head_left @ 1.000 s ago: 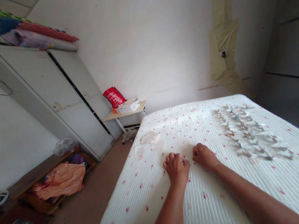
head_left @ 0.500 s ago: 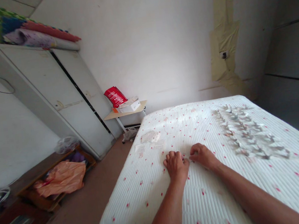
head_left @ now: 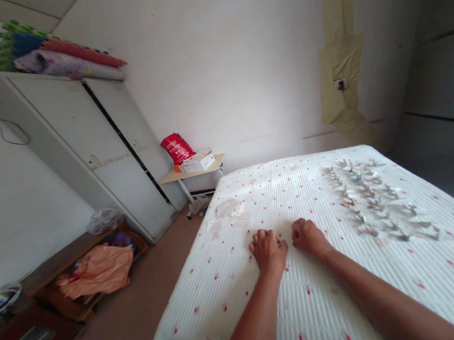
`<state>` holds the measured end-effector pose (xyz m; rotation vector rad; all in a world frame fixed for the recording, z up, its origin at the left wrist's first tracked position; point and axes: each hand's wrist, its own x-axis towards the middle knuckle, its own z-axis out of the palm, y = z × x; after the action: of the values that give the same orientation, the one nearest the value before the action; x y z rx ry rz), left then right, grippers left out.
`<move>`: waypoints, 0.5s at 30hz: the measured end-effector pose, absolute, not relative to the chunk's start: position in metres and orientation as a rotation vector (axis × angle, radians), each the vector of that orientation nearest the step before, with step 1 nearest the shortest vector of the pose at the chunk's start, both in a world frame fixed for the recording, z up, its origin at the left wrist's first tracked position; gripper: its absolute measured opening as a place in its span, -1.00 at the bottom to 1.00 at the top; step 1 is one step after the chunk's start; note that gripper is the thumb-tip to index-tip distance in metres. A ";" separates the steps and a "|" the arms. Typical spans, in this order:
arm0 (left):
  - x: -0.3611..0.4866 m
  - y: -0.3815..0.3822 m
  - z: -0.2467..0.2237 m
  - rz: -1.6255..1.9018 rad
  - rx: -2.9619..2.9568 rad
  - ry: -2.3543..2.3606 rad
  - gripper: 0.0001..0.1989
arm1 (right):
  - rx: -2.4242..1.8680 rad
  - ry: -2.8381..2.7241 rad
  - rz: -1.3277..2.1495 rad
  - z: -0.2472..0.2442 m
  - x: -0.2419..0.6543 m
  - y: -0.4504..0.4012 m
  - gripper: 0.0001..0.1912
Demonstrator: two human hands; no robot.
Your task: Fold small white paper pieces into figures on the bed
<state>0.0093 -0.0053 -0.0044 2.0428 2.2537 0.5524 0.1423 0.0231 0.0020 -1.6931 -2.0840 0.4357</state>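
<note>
My left hand (head_left: pixel 267 249) rests low over the white quilted bedspread (head_left: pixel 212 315), fingers curled; something small, too little to make out, shows between its thumb and fingers. To its right, my right hand (head_left: pixel 310 237) is closed, fingertips bent down by the cloth, and what they hold, if anything, is hidden. A narrow gap separates the two hands. Beyond my left hand lie flat pieces of printed paper (head_left: pixel 230 208). Rows of small folded paper figures (head_left: pixel 368 191) stand on the right part of the bed.
Behind the bed's far left corner, a small table (head_left: pixel 170 176) bears a red bag (head_left: pixel 177 148) and a white box (head_left: pixel 201 163). A grey cabinet (head_left: pixel 68 123) stands at the left, near a low wooden unit with an orange plastic bag (head_left: pixel 98 269).
My right hand has moved slightly right, away from my left hand, and its fingers have curled in more. My left hand has stayed nearly in place. The view has shifted slightly.
</note>
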 end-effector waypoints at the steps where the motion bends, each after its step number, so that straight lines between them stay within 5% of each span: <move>1: 0.009 -0.005 -0.005 0.555 2.045 2.258 -0.84 | -1.682 -2.085 0.436 0.001 0.144 0.025 -0.87; 15: 0.012 -0.008 0.001 0.458 2.033 2.295 -0.85 | -1.579 -2.004 0.360 0.000 0.141 0.019 -0.90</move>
<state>0.0121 -0.0083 0.0006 2.0329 2.2947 0.4576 0.1409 0.0188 -0.0004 -1.5787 -2.0045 0.3603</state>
